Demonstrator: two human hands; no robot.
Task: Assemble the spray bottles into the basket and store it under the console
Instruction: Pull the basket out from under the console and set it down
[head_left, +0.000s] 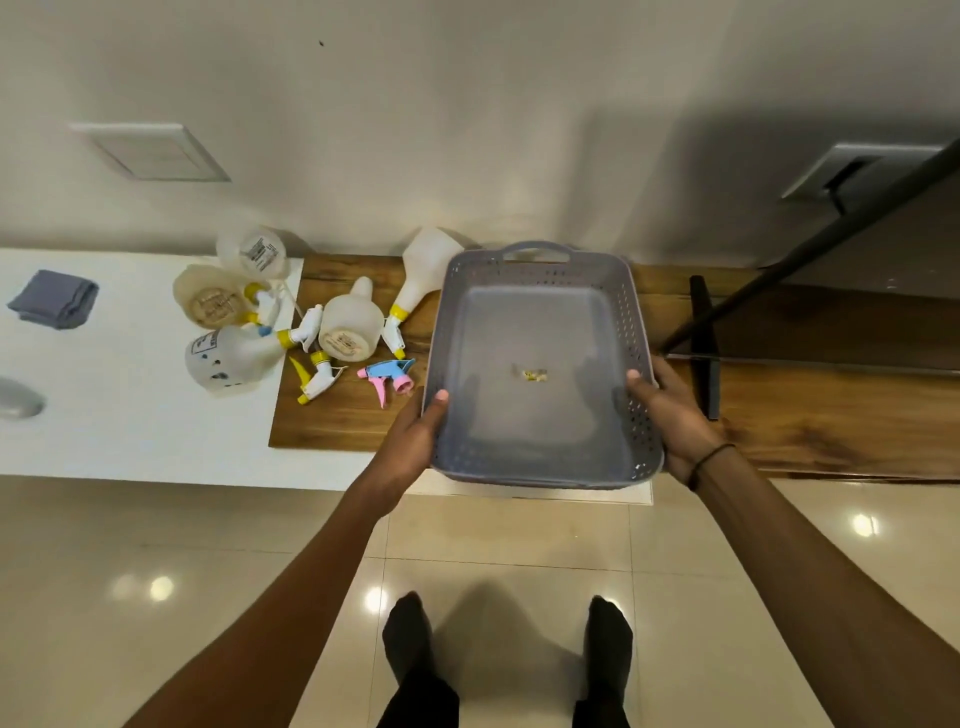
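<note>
Head view: left hand (415, 431) and right hand (670, 415) clasp the long sides of the grey basket (540, 270) over the counter's (831, 431) front edge. Looks light, stiff; perforated walls give grip. Spray bottles (348, 327) lie scattered just left.

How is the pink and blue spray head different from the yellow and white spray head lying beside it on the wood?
The pink and blue spray head has a pink trigger and collar with a blue top; the yellow and white spray head has a white body with yellow collar and trigger. The pink and blue spray head lies nearer the basket, the yellow and white one nearer the bottles. Both lie loose, attached to no bottle.
</note>
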